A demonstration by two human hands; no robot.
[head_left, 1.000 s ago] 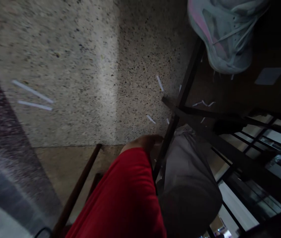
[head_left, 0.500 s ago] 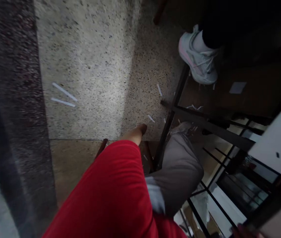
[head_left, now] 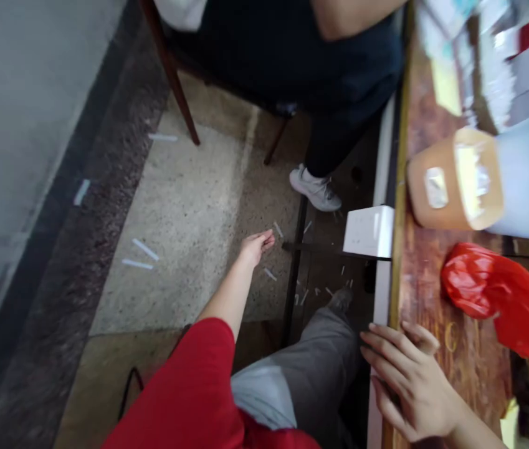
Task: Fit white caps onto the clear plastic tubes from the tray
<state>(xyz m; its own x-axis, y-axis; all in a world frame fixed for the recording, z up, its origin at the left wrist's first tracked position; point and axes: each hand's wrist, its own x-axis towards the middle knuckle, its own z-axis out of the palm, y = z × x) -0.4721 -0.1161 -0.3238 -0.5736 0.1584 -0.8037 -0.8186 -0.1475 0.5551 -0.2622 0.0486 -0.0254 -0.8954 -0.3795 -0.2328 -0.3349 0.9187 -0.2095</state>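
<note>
My left hand (head_left: 257,247) reaches down over the speckled floor, its fingers stretched out and nothing visible between them. A thin white paper strip (head_left: 278,229) lies just past its fingertips in the view, and another strip (head_left: 270,274) lies a little nearer to me. Whether the fingertips touch the floor cannot be made out. My right hand (head_left: 409,383) rests with spread fingers on the front edge of the wooden table (head_left: 425,274). Beyond it on the tabletop lies a crumpled red plastic bag (head_left: 472,280).
A tan open container (head_left: 435,178) stands farther along the table. Below the edge sits a white box (head_left: 364,231). A seated person's shoe (head_left: 315,187) and chair leg (head_left: 177,87) are ahead. Dark metal bars (head_left: 298,274) cross the floor; more paper strips (head_left: 138,264) lie left.
My view has risen and swung, bringing the tabletop in. My left hand's fingers now show clearly, and my right hand has come into full view on the table edge.
</note>
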